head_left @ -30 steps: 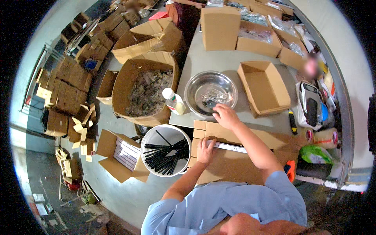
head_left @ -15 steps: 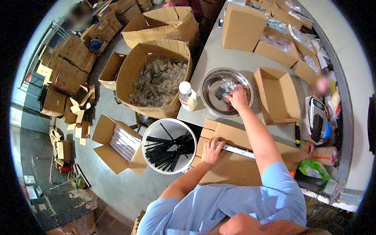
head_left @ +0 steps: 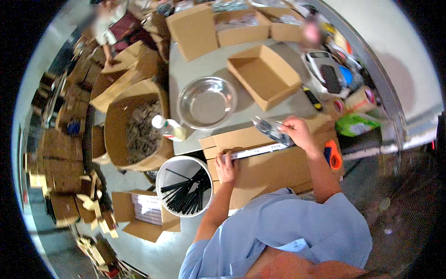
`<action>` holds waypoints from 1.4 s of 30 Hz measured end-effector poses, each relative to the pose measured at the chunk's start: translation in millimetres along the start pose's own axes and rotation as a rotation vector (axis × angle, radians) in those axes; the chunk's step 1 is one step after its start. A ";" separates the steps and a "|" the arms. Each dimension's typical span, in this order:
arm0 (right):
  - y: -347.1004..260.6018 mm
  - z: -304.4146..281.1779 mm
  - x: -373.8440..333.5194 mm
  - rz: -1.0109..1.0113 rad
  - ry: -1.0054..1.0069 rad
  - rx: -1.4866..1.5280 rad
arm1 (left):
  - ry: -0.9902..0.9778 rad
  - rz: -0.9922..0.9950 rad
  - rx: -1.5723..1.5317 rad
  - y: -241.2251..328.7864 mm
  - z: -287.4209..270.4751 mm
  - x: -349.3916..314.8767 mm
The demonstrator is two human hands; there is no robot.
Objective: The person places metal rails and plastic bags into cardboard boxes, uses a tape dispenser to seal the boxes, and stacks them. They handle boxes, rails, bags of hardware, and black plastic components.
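Observation:
My left hand (head_left: pixel 226 168) has its fingers closed around the left end of a silver metal drawer slide (head_left: pixel 256 151). The slide lies across a flattened cardboard box (head_left: pixel 265 172) in front of me. Over the slide's right part, my right hand (head_left: pixel 299 132) pinches a small clear plastic bag (head_left: pixel 271 131) with dark pieces showing inside. The bag hides some of the slide behind it. Beyond the cardboard stands a round steel bowl (head_left: pixel 207 103) on the grey table.
A white bucket (head_left: pixel 185 214) of black rods stands left of my left arm, near a capped bottle (head_left: pixel 169 129). An open carton (head_left: pixel 264 76), a yellow-black cutter (head_left: pixel 312 98) and an orange tape tool (head_left: pixel 332 155) lie rightward. Another person (head_left: pixel 106 35) is at the far left.
My right hand has come back from the steel bowl and now holds the small bag above the slide. My left hand stays at the slide's left end. The view has turned rightward.

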State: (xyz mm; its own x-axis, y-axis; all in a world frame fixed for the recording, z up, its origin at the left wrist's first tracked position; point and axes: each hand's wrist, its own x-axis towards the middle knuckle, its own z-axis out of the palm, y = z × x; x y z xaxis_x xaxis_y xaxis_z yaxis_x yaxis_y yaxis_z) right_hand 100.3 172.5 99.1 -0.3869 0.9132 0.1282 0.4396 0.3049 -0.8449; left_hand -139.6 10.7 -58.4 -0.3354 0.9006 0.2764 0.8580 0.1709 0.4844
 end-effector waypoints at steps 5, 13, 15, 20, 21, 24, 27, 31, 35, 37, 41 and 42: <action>66.5 -53.1 -94.9 0.169 0.228 -0.362 | 0.042 0.042 -0.016 -3.3 10.1 -2.7; 119.2 -19.0 -149.0 0.055 0.250 -0.401 | 0.044 0.103 0.108 9.6 1.3 -14.0; 121.4 -28.2 -144.6 0.202 0.336 -0.258 | -0.156 0.270 0.082 10.8 -4.4 -33.5; 158.8 -40.1 -141.5 0.190 0.436 -0.329 | -0.742 0.624 0.112 38.9 -24.1 -79.4; 165.2 -39.0 -145.0 0.193 0.439 -0.325 | -0.700 0.593 0.119 39.9 -21.6 -78.2; 175.2 -39.0 -155.5 0.095 0.278 -0.496 | -0.684 0.517 0.087 56.3 -26.3 -61.0; 106.0 -55.1 -148.3 0.009 0.463 -0.335 | -0.739 0.510 0.145 61.1 -31.2 -59.6; 77.9 -34.7 -156.1 -0.247 0.065 -0.130 | -0.693 0.491 0.088 66.5 -30.9 -64.5; 90.4 13.0 -175.2 -0.496 -0.306 -0.323 | -0.612 0.612 0.092 65.4 -24.2 -68.9; 97.5 18.5 -178.1 -0.598 -0.505 -0.516 | -0.641 0.619 0.081 73.5 -25.6 -63.3; 85.6 8.8 -170.8 -0.251 -0.195 -0.318 | -0.858 0.681 0.260 87.5 -22.8 -61.0; 80.2 5.0 -164.2 -0.134 0.111 -0.340 | -0.825 0.702 0.284 84.9 -18.4 -64.2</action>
State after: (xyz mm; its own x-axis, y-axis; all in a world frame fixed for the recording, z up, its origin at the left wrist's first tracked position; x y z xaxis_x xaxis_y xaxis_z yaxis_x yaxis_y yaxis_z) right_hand 195.0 45.7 7.7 -0.3775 0.8771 0.2969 0.6423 0.4790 -0.5984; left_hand -52.4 -39.9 -19.8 0.5282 0.8044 -0.2721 0.8486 -0.4893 0.2009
